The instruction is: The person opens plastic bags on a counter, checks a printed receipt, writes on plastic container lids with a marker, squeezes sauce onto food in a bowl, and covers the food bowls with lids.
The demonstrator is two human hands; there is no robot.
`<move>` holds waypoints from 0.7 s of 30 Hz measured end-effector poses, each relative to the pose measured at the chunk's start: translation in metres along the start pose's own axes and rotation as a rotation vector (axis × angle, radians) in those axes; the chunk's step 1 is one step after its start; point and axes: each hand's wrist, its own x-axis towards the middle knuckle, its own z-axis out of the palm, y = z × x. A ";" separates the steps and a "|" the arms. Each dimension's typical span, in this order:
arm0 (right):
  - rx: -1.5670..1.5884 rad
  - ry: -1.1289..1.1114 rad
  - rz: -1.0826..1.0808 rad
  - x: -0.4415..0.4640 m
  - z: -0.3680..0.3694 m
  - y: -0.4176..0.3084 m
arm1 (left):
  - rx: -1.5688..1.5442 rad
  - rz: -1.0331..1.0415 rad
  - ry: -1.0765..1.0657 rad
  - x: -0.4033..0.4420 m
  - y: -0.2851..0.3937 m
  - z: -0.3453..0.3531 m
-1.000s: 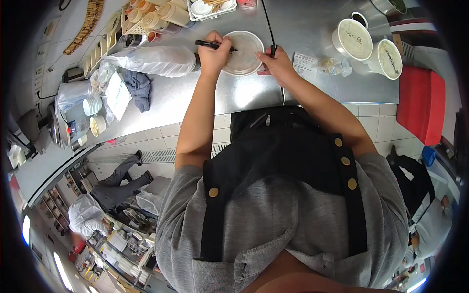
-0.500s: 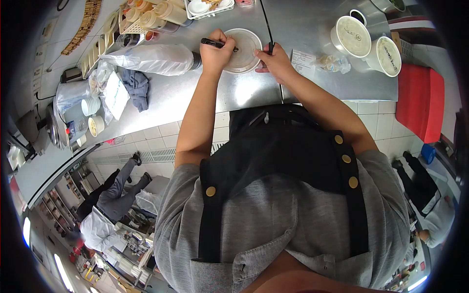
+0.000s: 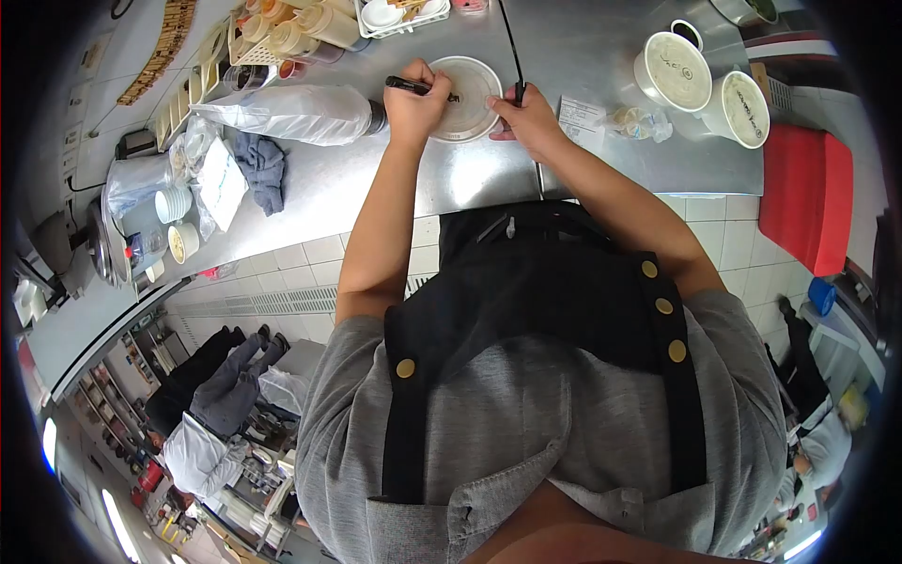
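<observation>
My left hand [image 3: 416,108] is closed around a black marker [image 3: 407,86]. Its tip end is at the pale round lid of a tub [image 3: 465,117], where a small dark mark shows beside my fingers. At the tub's right edge, my right hand [image 3: 531,122] steadies the rim with thumb and fingertips. A short black piece, apparently the marker cap [image 3: 520,92], sticks up from this hand's grip. A printed slip [image 3: 583,120] lies just right of that hand. Left of my left hand lies a long clear plastic sleeve of stacked containers [image 3: 291,115].
Two lidded tubs with writing [image 3: 676,70] stand at the right, near a small knotted bag [image 3: 641,124]. Squeeze bottles [image 3: 305,42] fill the back left. A grey cloth [image 3: 260,171] lies at the left. Other people [image 3: 202,456] are behind, on both sides.
My left hand has shifted very slightly and more of the dark mark on the lid shows. My right hand stays at the rim. People in the background have changed position.
</observation>
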 end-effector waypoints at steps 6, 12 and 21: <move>0.017 0.009 -0.006 0.006 0.000 0.006 | 0.065 0.032 0.006 -0.003 0.003 0.003; 0.027 0.009 -0.014 0.007 -0.001 0.009 | 0.039 0.035 0.023 -0.003 0.004 0.006; 0.036 0.016 -0.018 0.005 0.000 0.007 | -0.060 -0.002 0.004 -0.005 -0.001 0.007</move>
